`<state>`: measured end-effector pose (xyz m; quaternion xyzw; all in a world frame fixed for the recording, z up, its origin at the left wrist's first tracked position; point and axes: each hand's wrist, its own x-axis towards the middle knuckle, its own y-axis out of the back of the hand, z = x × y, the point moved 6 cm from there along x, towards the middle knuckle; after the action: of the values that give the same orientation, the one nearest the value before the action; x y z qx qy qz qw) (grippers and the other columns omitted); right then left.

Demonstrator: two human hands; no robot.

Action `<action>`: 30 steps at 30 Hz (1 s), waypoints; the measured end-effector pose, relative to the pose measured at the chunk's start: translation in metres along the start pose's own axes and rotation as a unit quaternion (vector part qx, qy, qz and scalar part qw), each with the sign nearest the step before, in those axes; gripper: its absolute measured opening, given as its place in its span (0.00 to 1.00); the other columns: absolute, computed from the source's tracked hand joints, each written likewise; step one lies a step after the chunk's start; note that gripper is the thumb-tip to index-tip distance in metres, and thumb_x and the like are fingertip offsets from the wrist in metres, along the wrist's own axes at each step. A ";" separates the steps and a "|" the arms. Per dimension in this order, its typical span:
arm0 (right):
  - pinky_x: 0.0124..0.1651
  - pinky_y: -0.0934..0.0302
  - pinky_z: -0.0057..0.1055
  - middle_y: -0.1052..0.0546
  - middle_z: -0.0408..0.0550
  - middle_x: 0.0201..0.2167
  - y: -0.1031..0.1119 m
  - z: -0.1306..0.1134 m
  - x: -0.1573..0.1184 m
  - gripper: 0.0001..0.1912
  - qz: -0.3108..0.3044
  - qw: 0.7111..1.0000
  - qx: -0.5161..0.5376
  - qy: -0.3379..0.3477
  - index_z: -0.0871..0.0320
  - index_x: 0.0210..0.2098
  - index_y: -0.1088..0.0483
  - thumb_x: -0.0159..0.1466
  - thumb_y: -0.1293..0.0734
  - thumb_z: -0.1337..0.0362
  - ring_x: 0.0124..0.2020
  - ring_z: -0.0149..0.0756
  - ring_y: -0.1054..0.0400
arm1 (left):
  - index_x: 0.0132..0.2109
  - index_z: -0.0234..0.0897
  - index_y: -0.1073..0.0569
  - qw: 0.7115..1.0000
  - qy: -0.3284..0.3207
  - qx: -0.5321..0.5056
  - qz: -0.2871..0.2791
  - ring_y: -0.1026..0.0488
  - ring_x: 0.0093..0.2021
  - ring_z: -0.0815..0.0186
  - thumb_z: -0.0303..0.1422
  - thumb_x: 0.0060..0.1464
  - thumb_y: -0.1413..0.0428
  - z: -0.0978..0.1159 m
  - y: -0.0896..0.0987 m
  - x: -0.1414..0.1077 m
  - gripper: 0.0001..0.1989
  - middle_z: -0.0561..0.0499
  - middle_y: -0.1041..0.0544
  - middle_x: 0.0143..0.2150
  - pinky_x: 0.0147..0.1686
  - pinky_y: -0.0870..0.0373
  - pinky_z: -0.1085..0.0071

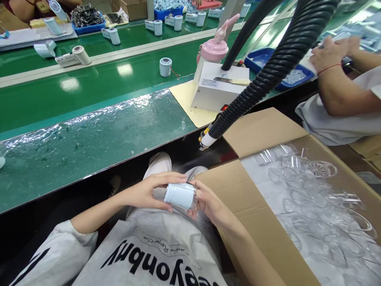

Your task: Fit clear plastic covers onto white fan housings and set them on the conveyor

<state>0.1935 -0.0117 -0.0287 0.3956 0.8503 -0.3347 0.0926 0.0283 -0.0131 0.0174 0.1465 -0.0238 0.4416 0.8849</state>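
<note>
A pale blue cylindrical housing [180, 195] lies tilted on its side between my two hands, above my lap. My left hand [149, 193] grips it from the left, thumb below and fingers along the top. At its right end, the fingers of my right hand [205, 198] close on a clear plastic cover [195, 199] that sits against the housing. My fingers partly hide the joint between the two. To the right, an open cardboard box [250, 198] holds many similar clear plastic parts [315, 198].
A black corrugated hose [268, 67] with a white nozzle [207, 140] hangs ahead of my hands. A white machine [218, 89], a pink-lidded bottle [212, 51] and a small wired cylinder [165, 67] stand by the green conveyor [119, 75]. A co-worker's hands [330, 55] are at right.
</note>
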 end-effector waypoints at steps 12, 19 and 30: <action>0.11 0.50 0.15 0.23 0.49 0.21 -0.014 0.023 0.003 0.33 -0.072 0.978 0.132 -0.145 0.63 0.33 0.29 0.58 0.33 0.35 0.13 0.23 0.37 | 0.68 0.55 0.36 0.999 -0.027 -0.025 -0.007 0.35 0.68 0.51 0.31 0.52 0.32 0.000 -0.001 -0.001 0.39 0.42 0.34 0.69 0.65 0.37 0.52; 0.11 0.51 0.16 0.25 0.48 0.20 -0.012 0.036 0.003 0.38 -0.102 0.966 0.147 -0.188 0.63 0.38 0.28 0.68 0.48 0.33 0.12 0.24 0.37 | 0.66 0.49 0.33 1.000 0.001 -0.012 0.007 0.32 0.65 0.52 0.31 0.52 0.32 0.000 0.000 0.000 0.36 0.42 0.29 0.64 0.63 0.33 0.56; 0.54 0.32 0.36 0.25 0.49 0.55 0.027 0.004 0.006 0.26 0.090 0.970 -0.047 0.222 0.47 0.55 0.30 0.61 0.24 0.52 0.54 0.41 0.29 | 0.66 0.43 0.32 0.970 0.171 -0.169 0.034 0.28 0.61 0.51 0.33 0.47 0.29 -0.042 0.002 0.021 0.40 0.40 0.30 0.65 0.59 0.28 0.57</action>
<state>0.2085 0.0018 -0.0473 0.5306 0.8248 -0.1885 -0.0506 0.0360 0.0161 -0.0190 -0.0839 0.0480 0.4797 0.8721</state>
